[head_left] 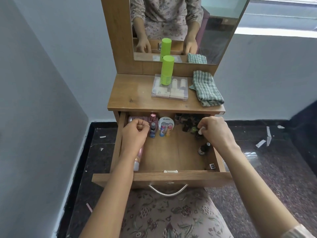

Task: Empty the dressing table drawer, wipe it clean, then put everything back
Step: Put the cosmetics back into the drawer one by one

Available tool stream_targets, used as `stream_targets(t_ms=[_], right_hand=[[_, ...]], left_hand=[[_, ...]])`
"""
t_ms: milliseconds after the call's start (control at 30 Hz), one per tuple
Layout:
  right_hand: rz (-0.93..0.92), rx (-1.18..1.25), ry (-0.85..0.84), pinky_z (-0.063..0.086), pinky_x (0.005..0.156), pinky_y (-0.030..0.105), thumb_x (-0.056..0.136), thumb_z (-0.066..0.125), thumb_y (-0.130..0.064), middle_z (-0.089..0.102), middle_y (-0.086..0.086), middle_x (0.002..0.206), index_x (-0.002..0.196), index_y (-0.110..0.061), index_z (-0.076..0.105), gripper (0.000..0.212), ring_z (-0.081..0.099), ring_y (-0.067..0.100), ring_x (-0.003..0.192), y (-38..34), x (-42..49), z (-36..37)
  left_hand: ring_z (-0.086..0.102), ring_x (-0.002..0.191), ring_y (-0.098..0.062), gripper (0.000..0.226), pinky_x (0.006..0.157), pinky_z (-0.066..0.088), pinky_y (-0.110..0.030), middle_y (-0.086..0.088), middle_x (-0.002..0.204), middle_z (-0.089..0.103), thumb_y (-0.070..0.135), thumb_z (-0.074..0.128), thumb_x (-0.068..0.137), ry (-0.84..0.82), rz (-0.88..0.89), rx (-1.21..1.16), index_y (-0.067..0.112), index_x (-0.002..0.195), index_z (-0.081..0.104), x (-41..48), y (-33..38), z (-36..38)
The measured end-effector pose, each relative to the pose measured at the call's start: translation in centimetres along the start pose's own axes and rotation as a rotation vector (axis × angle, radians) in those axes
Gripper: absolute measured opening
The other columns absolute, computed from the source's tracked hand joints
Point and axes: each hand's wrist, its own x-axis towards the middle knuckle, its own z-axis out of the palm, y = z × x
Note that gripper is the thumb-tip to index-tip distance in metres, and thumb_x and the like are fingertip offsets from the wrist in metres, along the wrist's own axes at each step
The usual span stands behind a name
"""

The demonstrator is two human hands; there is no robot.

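Drawer (188, 176) open, bottles (163, 129) at far end. Left grip (135, 133) curled in a fist, far left. Right grip (215, 132) pinching small white-capped bottle (200, 131), far right.

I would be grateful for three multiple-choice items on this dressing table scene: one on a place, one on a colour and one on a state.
1. Where does the green bottle stand? A on the floor; B on the clear box; C on a chair.
2. What colour is the cloth? A red; B black; C green and white check.
3. How is the drawer? A pulled open, things inside; B shut; C taken right out.
Key: 1 B, it stands upright on the box on the tabletop; 2 C, its check pattern shows plainly; 3 A, small bottles show inside it.
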Motion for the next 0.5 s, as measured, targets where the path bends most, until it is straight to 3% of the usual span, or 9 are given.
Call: stream_targets(t_ms=[133,267,333,433,500], right_hand=[[-0.028,-0.016,0.031,0.054,0.071,0.037,0.082,0.056,0.001,0.067,0.011,0.096,0.094,-0.014,0.073,0.026,0.064,0.033,0.084,0.1,0.0,0.4],[-0.013,-0.024,0.048,0.047,0.062,0.031,0.08,0.059,0.002,0.065,0.007,0.093,0.089,-0.014,0.072,0.022,0.061,0.03,0.079,0.2,-0.2,0.5],[-0.017,0.006,0.079,0.049,0.066,0.033,0.079,0.061,-0.001,0.066,0.007,0.094,0.092,-0.011,0.072,0.019,0.061,0.028,0.082,-0.1,-0.4,-0.2],[-0.082,0.227,0.216,0.053,0.078,0.03,0.08,0.063,-0.006,0.07,0.004,0.092,0.095,-0.01,0.071,0.018,0.064,0.018,0.082,-2.1,0.0,-2.3],[-0.096,0.372,0.284,0.05,0.078,0.023,0.08,0.066,-0.012,0.068,0.001,0.091,0.102,-0.011,0.069,0.023,0.062,0.013,0.084,-4.4,1.5,-3.5]], left_hand=[[0.064,0.084,-0.012,0.013,0.059,0.037,-0.01,0.0,0.089,0.068,0.024,0.058,0.093,0.004,0.0,-0.009,0.016,0.1,0.065,0.0,0.1,0.0],[0.064,0.083,-0.011,0.012,0.059,0.037,-0.011,0.001,0.086,0.068,0.024,0.058,0.093,0.011,0.016,-0.003,0.017,0.099,0.065,0.0,0.0,0.0],[0.064,0.083,-0.011,0.013,0.06,0.038,-0.011,0.001,0.086,0.068,0.025,0.058,0.093,0.017,0.022,-0.006,0.017,0.1,0.065,0.0,-0.1,0.0],[0.064,0.083,-0.01,0.013,0.062,0.042,-0.012,0.003,0.087,0.068,0.025,0.059,0.092,0.023,0.031,-0.019,0.018,0.1,0.065,0.1,-0.1,0.0],[0.065,0.083,-0.01,0.012,0.063,0.044,-0.013,0.004,0.087,0.068,0.023,0.06,0.092,0.024,0.034,-0.037,0.017,0.1,0.066,0.2,-0.1,0.0]])
